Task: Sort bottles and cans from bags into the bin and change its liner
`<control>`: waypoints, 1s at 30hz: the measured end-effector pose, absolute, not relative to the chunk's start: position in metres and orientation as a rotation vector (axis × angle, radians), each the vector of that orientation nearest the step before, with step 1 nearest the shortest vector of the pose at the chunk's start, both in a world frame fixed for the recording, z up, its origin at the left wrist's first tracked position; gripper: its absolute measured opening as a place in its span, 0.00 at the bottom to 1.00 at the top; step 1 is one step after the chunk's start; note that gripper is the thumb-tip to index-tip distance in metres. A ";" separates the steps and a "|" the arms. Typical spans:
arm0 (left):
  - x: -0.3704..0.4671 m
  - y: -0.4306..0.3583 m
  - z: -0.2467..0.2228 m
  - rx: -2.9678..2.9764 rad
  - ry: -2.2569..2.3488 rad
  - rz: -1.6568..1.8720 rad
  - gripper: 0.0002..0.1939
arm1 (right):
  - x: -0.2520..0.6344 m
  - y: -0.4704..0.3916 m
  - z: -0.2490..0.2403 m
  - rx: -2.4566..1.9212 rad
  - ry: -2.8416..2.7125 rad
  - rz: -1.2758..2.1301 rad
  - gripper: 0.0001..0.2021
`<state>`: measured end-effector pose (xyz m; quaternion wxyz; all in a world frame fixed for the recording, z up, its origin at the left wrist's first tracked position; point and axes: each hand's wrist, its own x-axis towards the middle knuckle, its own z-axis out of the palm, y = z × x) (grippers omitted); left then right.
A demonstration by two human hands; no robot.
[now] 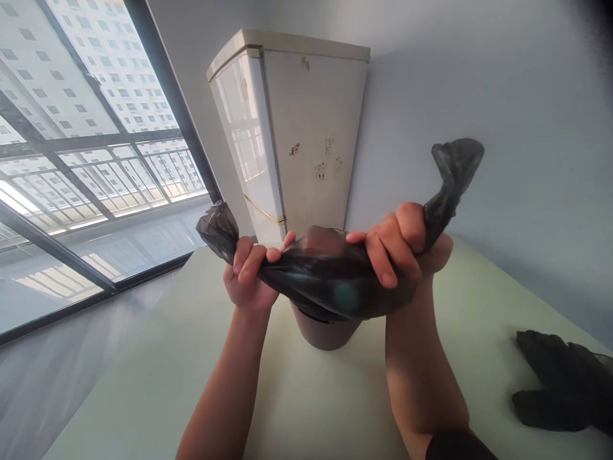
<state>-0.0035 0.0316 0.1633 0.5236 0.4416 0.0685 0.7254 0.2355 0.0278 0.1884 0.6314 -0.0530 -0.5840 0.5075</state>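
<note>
A black plastic bag [330, 281] is stretched sideways between my two hands, with dim shapes showing through its middle. My left hand [251, 271] is closed around its left end, and a crumpled tuft sticks out past the fingers. On the other side my right hand [400, 246] grips the twisted right end, whose loose tip points up and to the right. Behind and below the bag stands a brown bin [328, 332] on the table. The bag hides most of the bin's top, and I cannot tell whether the two touch.
The pale green table [191, 358] carries more black plastic bags [565, 383] at the right. An old white refrigerator [311, 128] with worn spots stands beyond the table against a grey wall. Sliding glass doors [115, 166] are at the left, with a balcony railing outside.
</note>
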 end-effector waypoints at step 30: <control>0.018 0.011 0.180 1.347 0.511 1.383 0.29 | 0.205 0.013 0.214 -1.090 -1.672 1.068 0.19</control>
